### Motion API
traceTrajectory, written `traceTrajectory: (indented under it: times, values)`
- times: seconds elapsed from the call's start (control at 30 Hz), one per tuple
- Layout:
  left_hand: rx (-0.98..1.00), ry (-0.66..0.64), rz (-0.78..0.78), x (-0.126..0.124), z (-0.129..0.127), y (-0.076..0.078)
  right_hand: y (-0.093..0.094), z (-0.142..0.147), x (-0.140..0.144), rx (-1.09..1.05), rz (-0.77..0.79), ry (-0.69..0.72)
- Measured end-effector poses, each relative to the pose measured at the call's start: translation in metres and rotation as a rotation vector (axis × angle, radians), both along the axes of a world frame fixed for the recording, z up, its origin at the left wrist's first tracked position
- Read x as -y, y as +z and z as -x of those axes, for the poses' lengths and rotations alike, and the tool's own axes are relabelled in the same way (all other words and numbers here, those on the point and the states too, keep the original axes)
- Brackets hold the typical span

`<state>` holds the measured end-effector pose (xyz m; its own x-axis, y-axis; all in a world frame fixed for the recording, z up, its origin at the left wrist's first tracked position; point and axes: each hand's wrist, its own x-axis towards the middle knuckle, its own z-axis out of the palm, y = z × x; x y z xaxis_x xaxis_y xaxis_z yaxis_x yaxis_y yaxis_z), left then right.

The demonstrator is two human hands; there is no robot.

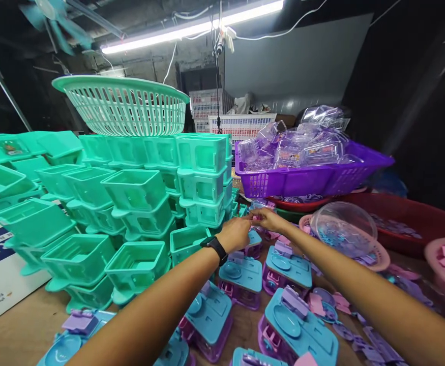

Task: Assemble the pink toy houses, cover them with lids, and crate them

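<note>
My left hand (239, 233), a dark watch on its wrist, reaches forward to the middle of the table. Its fingertips meet those of my right hand (268, 219) over the far end of the toy rows. Both hands look closed, fingers pressed together, and a bit of pink shows between them; the piece is too small to name. Just below them is a blue-topped toy set with a purple base (253, 243). Similar toy sets (241, 274) stand nearer, with blue tops, round basins and purple parts. Stacked green plastic boxes (203, 188) rise to the left of my hands.
A green basket (126, 109) sits on the stacks. The purple basket (283, 180) at right holds clear plastic pieces. Beyond my right arm are a pink basket (382, 259) of small parts, a red basin (416, 213) and a pink tub (436, 249). A white carton (8, 284) stands left.
</note>
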<state>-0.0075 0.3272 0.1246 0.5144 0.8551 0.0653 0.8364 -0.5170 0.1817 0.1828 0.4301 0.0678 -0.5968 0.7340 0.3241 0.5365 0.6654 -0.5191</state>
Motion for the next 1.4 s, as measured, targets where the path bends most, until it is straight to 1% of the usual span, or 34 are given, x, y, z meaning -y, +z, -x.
traceTrajectory:
  times: [0.17,0.33,0.47,0.6,0.7,0.77,0.9,1.0,1.1,1.2,1.27,1.33,1.4]
  values:
    - [-0.022,0.014,0.011,-0.003,-0.001,-0.009,0.003,0.001,0.004,0.039,-0.065,0.033]
    - [-0.025,0.013,0.006,-0.007,0.001,-0.012,0.004,0.007,0.009,0.016,-0.142,0.071]
    - [-0.011,0.001,0.002,-0.008,0.004,-0.015,0.005,0.007,0.013,-0.009,-0.167,0.113]
    - [-0.008,-0.001,0.023,-0.006,0.004,-0.017,-0.001,0.004,0.018,-0.052,-0.128,0.107]
    - [-0.014,0.008,0.046,-0.004,0.000,-0.014,-0.004,0.004,0.019,-0.089,-0.073,0.070]
    - [-0.019,0.018,0.060,-0.002,-0.002,-0.010,0.000,0.005,0.018,-0.108,-0.025,0.042]
    - [0.009,0.044,0.079,-0.001,-0.001,0.000,0.018,0.003,0.020,-0.193,0.076,-0.061]
    - [0.103,0.061,0.061,0.004,0.002,0.005,0.030,-0.007,0.039,-0.359,0.152,-0.206]
    - [0.258,0.039,0.027,0.014,-0.003,0.008,0.038,-0.021,0.075,-0.529,0.260,-0.326]
    - [0.442,-0.066,0.061,0.028,-0.022,0.010,0.043,-0.030,0.116,-0.631,0.365,-0.387]
    - [0.568,-0.138,0.093,0.037,-0.039,0.011,0.046,-0.030,0.139,-0.666,0.414,-0.407]
    - [0.674,-0.180,0.093,0.046,-0.054,0.013,0.048,-0.027,0.157,-0.688,0.459,-0.449]
    - [0.735,-0.198,0.078,0.051,-0.063,0.014,0.048,-0.024,0.169,-0.694,0.507,-0.507]
